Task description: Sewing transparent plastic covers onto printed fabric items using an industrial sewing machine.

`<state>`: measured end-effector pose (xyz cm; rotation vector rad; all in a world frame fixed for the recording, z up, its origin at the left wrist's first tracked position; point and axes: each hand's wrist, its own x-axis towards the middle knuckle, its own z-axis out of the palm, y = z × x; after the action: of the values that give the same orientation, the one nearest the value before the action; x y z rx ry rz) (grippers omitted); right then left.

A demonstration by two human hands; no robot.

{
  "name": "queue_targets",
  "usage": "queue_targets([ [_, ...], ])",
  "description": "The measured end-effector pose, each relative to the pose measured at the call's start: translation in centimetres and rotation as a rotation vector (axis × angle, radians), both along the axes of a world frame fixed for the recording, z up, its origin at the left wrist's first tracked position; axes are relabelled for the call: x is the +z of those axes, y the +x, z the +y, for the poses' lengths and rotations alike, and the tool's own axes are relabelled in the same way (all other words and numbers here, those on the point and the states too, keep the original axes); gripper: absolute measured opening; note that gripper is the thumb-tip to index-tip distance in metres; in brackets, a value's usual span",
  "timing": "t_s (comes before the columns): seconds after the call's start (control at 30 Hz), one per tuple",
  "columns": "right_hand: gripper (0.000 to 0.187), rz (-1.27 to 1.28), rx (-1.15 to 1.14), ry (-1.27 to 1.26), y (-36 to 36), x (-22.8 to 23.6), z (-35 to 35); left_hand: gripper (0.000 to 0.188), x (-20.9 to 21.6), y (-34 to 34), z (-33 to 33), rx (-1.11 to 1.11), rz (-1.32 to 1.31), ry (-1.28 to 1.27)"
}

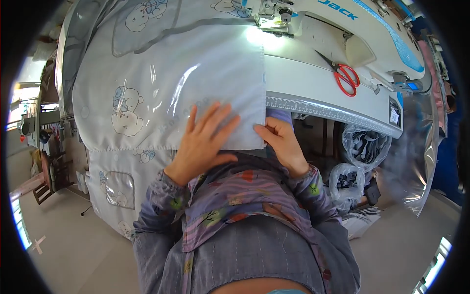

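Note:
A pale grey fabric piece [161,93] printed with cartoon bears lies over the sewing table, with a clear plastic sheet [215,68] laid on top of it. My left hand [203,142] presses flat on the near edge of the plastic and fabric, fingers spread. My right hand [279,139] pinches the near right corner of the layered piece. The far edge of the fabric reaches the needle area of a white sewing machine [313,22], lit by its lamp.
Red-handled scissors [342,73] lie on the white machine table [313,83], which has a ruler strip on its front edge. Plastic bags of dark scraps [364,144] sit below at right. More bear-print fabric [115,191] hangs at left over the floor.

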<state>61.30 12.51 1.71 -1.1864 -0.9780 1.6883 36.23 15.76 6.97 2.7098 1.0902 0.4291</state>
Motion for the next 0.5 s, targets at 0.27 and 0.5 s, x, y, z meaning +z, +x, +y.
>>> queue_targets([
  [0.27,0.043,-0.255,-0.208,0.032,-2.9,2.2,-1.2,0.037,-0.8,-3.7,-1.9,0.072,-0.144,0.070],
  [0.5,0.052,-0.196,-0.093,0.080,-3.2,3.0,-2.4,0.033,-0.6,-4.1,-1.1,0.075,-0.201,0.053],
])
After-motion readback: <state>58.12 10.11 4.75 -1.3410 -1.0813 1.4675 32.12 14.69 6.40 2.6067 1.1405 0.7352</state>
